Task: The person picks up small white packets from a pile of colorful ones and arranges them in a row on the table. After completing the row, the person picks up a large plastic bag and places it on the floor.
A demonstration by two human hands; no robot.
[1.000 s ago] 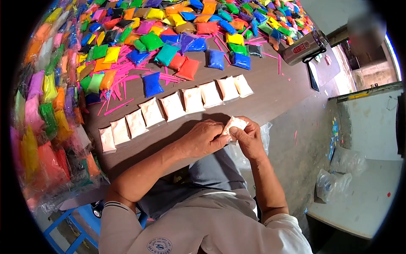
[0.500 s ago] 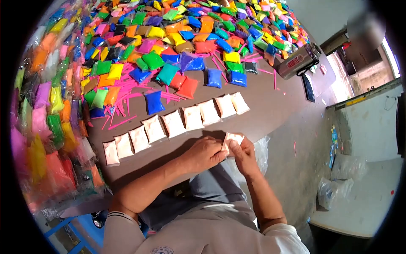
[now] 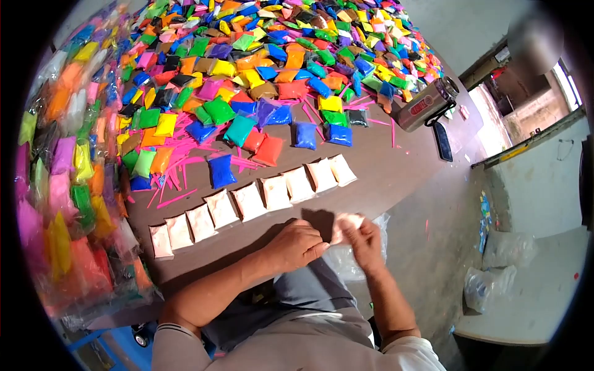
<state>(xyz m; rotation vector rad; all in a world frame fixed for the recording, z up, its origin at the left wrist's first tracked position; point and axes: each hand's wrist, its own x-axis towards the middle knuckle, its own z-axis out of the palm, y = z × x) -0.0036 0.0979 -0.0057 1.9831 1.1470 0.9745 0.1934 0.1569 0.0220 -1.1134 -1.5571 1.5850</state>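
Note:
A pale pink packet point(image 3: 340, 229) is pinched in my right hand point(image 3: 365, 244), over the table's near edge; it looks blurred. Just left of it, my left hand point(image 3: 296, 246) has its fingers curled in, a small gap away from the packet. Whether anything is inside those fingers is hidden. Beyond both hands, several pale pink packets lie side by side in a slanting row point(image 3: 250, 201) on the brown table point(image 3: 396, 164). A single blue packet point(image 3: 221, 171) lies behind that row.
A large heap of coloured packets point(image 3: 260, 55) covers the table's far side, with pink sticks point(image 3: 179, 170) among them. Bagged packets point(image 3: 68, 179) pile up at left. A metal flask point(image 3: 427, 104) and a phone point(image 3: 442, 141) lie at right. Plastic bags point(image 3: 489, 287) rest lower right.
My left hand has come off the packet, which stays in my right hand. Both hands are a little lower in view, and the table's contents have shifted with the camera.

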